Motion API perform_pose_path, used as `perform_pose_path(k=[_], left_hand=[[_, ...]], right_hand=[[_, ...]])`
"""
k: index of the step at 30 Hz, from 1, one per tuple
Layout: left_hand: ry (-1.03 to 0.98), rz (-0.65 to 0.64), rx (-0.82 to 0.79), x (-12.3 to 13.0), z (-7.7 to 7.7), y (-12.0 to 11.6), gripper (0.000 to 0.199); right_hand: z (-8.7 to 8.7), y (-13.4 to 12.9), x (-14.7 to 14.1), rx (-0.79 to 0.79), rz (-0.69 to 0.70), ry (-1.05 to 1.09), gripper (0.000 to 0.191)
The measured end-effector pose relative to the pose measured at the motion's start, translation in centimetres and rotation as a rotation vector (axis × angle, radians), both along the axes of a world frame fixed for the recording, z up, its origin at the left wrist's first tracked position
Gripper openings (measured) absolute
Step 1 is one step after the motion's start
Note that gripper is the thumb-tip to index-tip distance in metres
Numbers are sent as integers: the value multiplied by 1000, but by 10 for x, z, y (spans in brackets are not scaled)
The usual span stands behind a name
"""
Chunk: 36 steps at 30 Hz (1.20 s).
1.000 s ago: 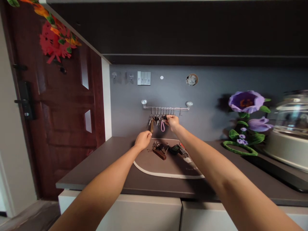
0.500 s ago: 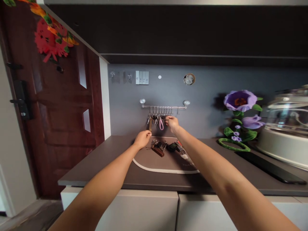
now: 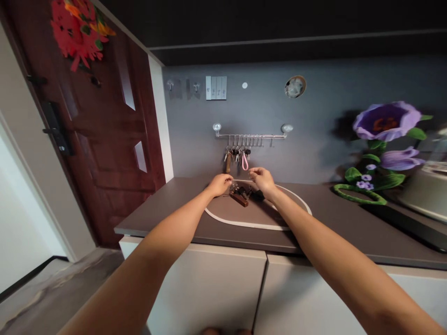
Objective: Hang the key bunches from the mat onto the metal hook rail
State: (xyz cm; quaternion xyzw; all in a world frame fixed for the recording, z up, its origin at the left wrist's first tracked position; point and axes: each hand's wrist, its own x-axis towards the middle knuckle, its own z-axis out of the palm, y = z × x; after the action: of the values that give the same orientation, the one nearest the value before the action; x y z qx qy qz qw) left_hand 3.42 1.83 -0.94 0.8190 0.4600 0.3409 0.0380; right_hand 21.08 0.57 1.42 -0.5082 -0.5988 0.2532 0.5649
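My left hand [image 3: 220, 184] is over the far left of a mat, fingers curled together right beside a pile of keys [image 3: 240, 190]; anything between its fingertips is too small to tell. My right hand [image 3: 262, 180] hovers above the pile's right side, its fingers bent and slightly apart, with nothing visible in them. In the pile lies a brown bar-shaped key fob [image 3: 239, 200], and a black fob [image 3: 258, 195] is partly covered by my right hand. Behind, several keys [image 3: 238, 154] hang from a clear hook rail [image 3: 251, 136], among them a pink strap [image 3: 245, 161] and a brown tag [image 3: 228, 164].
The brown mat with a white rim [image 3: 244, 225] lies on a dark counter [image 3: 335, 232]. Purple artificial flowers [image 3: 387, 122], a black flat object [image 3: 408, 225] and a white appliance [image 3: 424, 190] stand right. A shelf [image 3: 279, 46] overhangs; a red-brown door [image 3: 115, 186] is left.
My right hand has come down from the keys on the hook rail to the pile on the mat. My left hand has moved closer to the pile. The view has tilted down.
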Motion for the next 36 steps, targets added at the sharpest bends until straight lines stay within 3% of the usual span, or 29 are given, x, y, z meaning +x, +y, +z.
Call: perform_pose_path(k=[4, 8, 15, 26, 36], left_hand=[[159, -46, 36, 0, -6, 10, 33], [284, -60, -4, 1, -11, 15, 45], [210, -72, -67, 2, -11, 12, 44], [109, 2, -62, 1, -15, 21, 29], [76, 30, -44, 3, -7, 10, 22]], right_hand=[[-12, 9, 3, 40, -18, -212, 15], [-11, 9, 0, 30, -47, -379, 16], [-8, 3, -5, 3, -74, -610, 19], [-11, 4, -3, 11, -65, -708, 21], [-12, 2, -2, -13, -62, -722, 21]])
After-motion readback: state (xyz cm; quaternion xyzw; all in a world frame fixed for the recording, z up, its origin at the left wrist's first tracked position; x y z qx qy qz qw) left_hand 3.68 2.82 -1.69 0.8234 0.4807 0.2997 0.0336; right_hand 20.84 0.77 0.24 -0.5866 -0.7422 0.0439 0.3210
